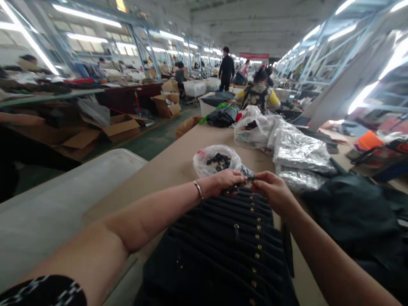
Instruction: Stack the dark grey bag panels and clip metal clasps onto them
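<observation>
My left hand [230, 180], with a bracelet at its wrist, is closed around small dark pieces whose exact kind is too small to tell. Fingertips of my right hand [269, 187] pinch the end of a small dark piece that spans the gap between both hands. Below them lies a stack of dark fabric pieces [223, 238], layered in overlapping rows, with gold-coloured metal fittings along the right part. Just beyond my left hand stands an open clear plastic bag [200, 163] with small black parts [219, 160] inside.
Silvery plastic-wrapped packs [299, 146] lie right of the bag on the brown table [172, 157]. Dark fabric [353, 212] is heaped at the right. A white bin [63, 208] stands at the left, cardboard boxes [121, 127] beyond it. One person [226, 70] stands farther back; another sits ahead.
</observation>
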`<act>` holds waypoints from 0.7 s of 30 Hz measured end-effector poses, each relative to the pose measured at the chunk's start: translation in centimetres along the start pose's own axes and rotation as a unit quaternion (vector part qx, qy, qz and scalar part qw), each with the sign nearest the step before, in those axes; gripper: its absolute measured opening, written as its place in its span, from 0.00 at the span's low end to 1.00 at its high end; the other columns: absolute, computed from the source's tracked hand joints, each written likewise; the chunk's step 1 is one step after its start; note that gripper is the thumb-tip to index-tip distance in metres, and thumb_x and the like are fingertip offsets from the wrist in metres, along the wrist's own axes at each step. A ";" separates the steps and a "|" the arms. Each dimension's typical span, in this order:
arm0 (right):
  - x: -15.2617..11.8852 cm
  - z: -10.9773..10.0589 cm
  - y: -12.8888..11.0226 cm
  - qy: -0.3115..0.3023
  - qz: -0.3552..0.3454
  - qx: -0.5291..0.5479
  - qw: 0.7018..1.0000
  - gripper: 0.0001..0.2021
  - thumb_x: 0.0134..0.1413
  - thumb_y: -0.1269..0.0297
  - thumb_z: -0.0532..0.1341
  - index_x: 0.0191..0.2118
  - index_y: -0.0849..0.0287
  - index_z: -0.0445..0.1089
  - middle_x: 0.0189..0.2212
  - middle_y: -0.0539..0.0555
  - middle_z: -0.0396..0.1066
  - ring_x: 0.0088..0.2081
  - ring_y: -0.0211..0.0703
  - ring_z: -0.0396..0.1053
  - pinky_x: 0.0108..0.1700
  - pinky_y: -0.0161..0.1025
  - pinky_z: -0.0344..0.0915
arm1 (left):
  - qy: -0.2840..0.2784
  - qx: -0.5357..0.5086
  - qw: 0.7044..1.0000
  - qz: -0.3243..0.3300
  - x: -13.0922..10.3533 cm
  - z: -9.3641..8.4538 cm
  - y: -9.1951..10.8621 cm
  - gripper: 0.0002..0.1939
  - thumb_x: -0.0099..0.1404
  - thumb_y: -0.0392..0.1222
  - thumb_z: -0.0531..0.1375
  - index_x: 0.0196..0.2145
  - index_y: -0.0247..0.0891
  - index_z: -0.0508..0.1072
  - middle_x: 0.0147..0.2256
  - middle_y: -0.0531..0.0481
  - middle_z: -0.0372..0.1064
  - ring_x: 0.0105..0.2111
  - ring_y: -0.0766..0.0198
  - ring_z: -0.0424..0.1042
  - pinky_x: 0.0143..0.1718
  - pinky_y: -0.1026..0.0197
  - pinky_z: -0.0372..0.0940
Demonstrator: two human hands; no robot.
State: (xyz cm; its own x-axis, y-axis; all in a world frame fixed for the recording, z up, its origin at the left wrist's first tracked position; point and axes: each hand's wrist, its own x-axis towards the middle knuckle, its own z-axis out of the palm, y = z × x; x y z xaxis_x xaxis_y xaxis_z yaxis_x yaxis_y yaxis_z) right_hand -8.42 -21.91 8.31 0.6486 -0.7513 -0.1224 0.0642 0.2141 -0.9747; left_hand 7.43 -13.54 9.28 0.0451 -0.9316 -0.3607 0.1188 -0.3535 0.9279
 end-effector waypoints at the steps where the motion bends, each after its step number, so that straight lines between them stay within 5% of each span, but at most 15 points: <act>1: 0.4 -0.1 -0.3 -0.005 -0.004 0.001 1.000 0.20 0.29 0.63 0.72 0.30 0.63 0.65 0.22 0.49 0.70 0.23 0.35 0.67 0.29 0.33 0.65 | 0.001 0.007 1.000 -0.003 0.3 0.0 0.4 0.06 0.63 0.40 0.56 0.33 0.34 0.66 0.19 0.56 0.57 0.13 0.72 0.57 0.12 0.71 0.51; 7: 1.7 -1.6 -0.3 -0.038 -0.001 -0.035 0.999 0.17 0.32 0.64 0.70 0.30 0.62 0.65 0.22 0.48 0.70 0.22 0.34 0.66 0.25 0.31 0.62 | 0.008 0.042 0.999 0.015 1.8 0.3 1.6 0.06 0.65 0.37 0.55 0.31 0.31 0.67 0.19 0.56 0.59 0.15 0.73 0.55 0.16 0.69 0.53; 15: 2.3 -3.0 2.0 0.003 0.007 -0.106 0.994 0.17 0.34 0.58 0.69 0.29 0.62 0.65 0.19 0.48 0.66 0.21 0.34 0.63 0.26 0.35 0.61 | -0.016 0.114 0.993 0.008 4.0 0.5 -0.5 0.09 0.62 0.41 0.58 0.29 0.32 0.66 0.21 0.55 0.59 0.18 0.72 0.57 0.18 0.69 0.52; 17: 1.5 -3.2 2.6 0.026 -0.068 -0.244 0.967 0.13 0.41 0.60 0.65 0.32 0.63 0.68 0.23 0.49 0.66 0.23 0.34 0.62 0.29 0.36 0.61 | -0.013 0.162 0.987 0.017 4.1 0.3 -1.0 0.09 0.61 0.41 0.58 0.28 0.32 0.65 0.20 0.56 0.57 0.17 0.72 0.56 0.17 0.69 0.49; 19: -0.1 -3.1 2.8 0.025 -0.173 -0.399 0.900 0.09 0.48 0.65 0.61 0.36 0.63 0.70 0.30 0.52 0.66 0.28 0.35 0.63 0.34 0.38 0.61 | -0.009 0.198 0.980 0.026 3.9 -0.1 -1.2 0.09 0.60 0.41 0.58 0.27 0.33 0.65 0.19 0.56 0.56 0.17 0.72 0.55 0.18 0.68 0.48; 21: -2.3 -2.5 2.9 -0.074 -0.240 -0.487 0.837 0.08 0.54 0.69 0.56 0.38 0.60 0.71 0.36 0.53 0.65 0.35 0.37 0.63 0.40 0.38 0.61 | 0.000 0.203 0.979 0.030 3.2 -0.7 -1.4 0.08 0.60 0.40 0.57 0.27 0.33 0.65 0.20 0.56 0.57 0.18 0.73 0.55 0.19 0.68 0.48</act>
State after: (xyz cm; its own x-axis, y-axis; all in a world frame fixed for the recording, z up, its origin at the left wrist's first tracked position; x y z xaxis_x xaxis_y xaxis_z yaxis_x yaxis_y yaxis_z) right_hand -11.65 -21.14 5.30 0.8170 -0.5034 0.2812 -0.2568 -0.7544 -0.6041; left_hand 8.12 -16.02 6.78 0.0391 -0.9518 -0.3043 -0.2885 -0.3023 0.9085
